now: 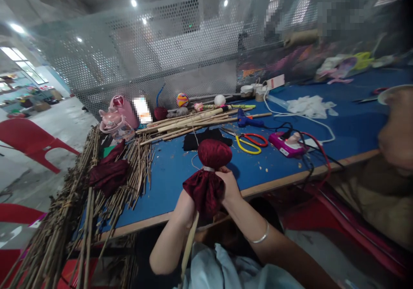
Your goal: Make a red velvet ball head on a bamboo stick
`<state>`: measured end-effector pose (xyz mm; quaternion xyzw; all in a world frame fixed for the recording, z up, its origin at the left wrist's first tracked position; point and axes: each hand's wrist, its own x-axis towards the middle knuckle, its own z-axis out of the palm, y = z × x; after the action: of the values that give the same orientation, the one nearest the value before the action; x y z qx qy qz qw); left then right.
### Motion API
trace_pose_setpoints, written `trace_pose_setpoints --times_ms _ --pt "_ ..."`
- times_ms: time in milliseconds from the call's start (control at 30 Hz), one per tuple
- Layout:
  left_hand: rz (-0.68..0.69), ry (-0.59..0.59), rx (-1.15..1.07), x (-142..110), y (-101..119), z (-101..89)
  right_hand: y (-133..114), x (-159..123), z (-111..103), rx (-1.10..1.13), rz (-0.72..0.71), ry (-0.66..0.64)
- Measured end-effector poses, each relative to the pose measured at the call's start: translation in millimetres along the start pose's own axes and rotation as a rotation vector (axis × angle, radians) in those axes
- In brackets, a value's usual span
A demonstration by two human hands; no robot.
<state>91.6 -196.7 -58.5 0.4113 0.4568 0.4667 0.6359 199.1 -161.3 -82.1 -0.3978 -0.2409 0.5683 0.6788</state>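
In front of me I hold a dark red cloth bundle [209, 168] on a pale stick [189, 241]: a round stuffed head on top, tied at the neck with a thin white string, loose fabric hanging below. My left hand [184, 209] is closed on the stick and cloth under the bundle. My right hand [228, 182] pinches at the tied neck. A bangle circles my right wrist.
A blue table [355, 125] carries yellow-and-red scissors [250, 142], a blue glue gun [248, 120], a pink device [285, 145] with cables, black cloth, sticks and balls. Bundled twigs [80, 203] with red cloth [108, 173] lie left. Another person [395, 151] sits at the right.
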Motion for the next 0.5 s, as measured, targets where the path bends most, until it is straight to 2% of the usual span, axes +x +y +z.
trace_pose_setpoints --times_ms 33,133,167,200,233,300,333,400,500 --pt "0.107 0.105 0.104 -1 5 -4.1 -1 1 -2 -0.011 0.005 0.030" --pt "0.607 0.518 0.382 -9 28 -14.1 -4 2 -4 -0.091 0.008 0.123" --pt "0.721 0.559 0.448 -12 34 -13.5 -5 2 -4 -0.147 -0.001 0.147" --pt "0.763 0.513 0.546 -14 38 -10.3 -5 1 -3 -0.219 -0.017 0.165" --pt "0.703 0.393 0.651 -17 39 -4.9 -5 0 -2 -0.299 -0.036 0.172" --pt "0.469 0.128 0.739 -18 31 9.4 -5 -3 0 -0.439 -0.083 0.148" --pt "0.388 0.081 0.767 -17 23 16.0 -5 -5 1 -0.493 -0.108 0.127" --pt "0.286 0.075 0.811 -14 9 23.8 -7 -7 4 -0.576 -0.167 0.082" --pt "0.313 0.164 0.763 -6 0 19.1 -18 -9 8 -0.683 -0.289 -0.010"
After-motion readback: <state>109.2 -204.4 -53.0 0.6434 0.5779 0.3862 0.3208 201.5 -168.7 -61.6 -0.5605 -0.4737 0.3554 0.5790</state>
